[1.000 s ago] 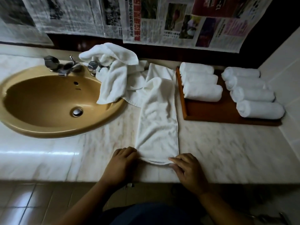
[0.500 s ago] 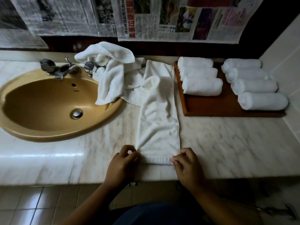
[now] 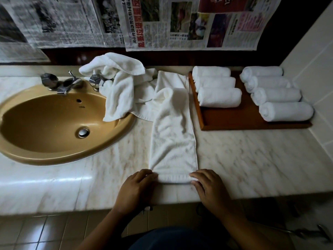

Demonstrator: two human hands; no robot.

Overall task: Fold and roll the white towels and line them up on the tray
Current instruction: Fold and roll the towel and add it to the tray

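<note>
On the near counter edge: eighth roll starting

Seen from the head camera, seven rolled towels (image 3: pixel 219 97) lie on the wooden tray (image 3: pixel 232 123) at far right, three in its left column and four in its right. The folded towel (image 3: pixel 173 141) lies as a long strip on the marble counter (image 3: pixel 252 159). The left hand (image 3: pixel 137 188) and right hand (image 3: pixel 209 188) curl their fingers over its near corners, gripping the hem. Rolling looks barely begun, and a loose heap (image 3: pixel 117 83) of towels by the tap (image 3: pixel 63 83) remains.

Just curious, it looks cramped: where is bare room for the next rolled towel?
Bare wood on the brown wooden tray in front of its three left white towel rolls; marble counter right of the long folded white towel. Crowded: loose white towel heap by the tan sink.
</note>
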